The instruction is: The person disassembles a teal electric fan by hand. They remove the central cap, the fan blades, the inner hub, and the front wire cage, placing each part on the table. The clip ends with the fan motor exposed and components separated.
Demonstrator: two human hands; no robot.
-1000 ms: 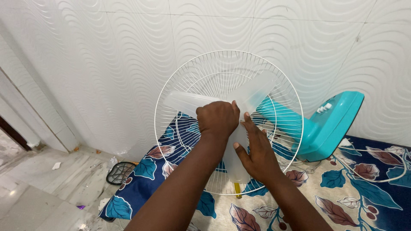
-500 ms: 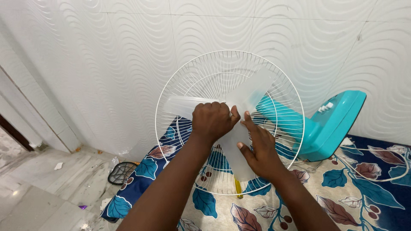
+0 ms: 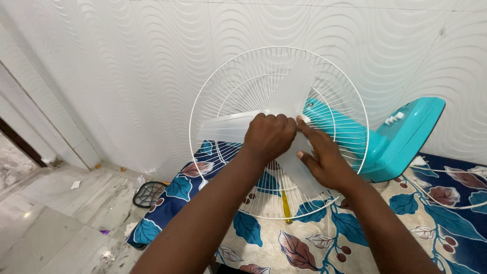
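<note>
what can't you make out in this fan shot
- Blade hub: head view, covered by the left hand closed over it.
- Lower fan blade: partly hidden by the right hand.
- Teal fan body: its motor end is blurred behind the white wire guard.
- Small dark grille on the floor: too small to identify.

The wire fan guard (image 3: 213, 86) is white, its three blades (image 3: 228, 128) frosted translucent white, and the fan body (image 3: 401, 139) behind is turquoise with small white buttons. The cloth (image 3: 284, 243) under it shows teal and maroon leaves with red berries on navy and cream grounds. The wall tiles (image 3: 127, 61) are white with a wavy ripple relief, and the floor (image 3: 45, 213) is pale grey marble.
</note>
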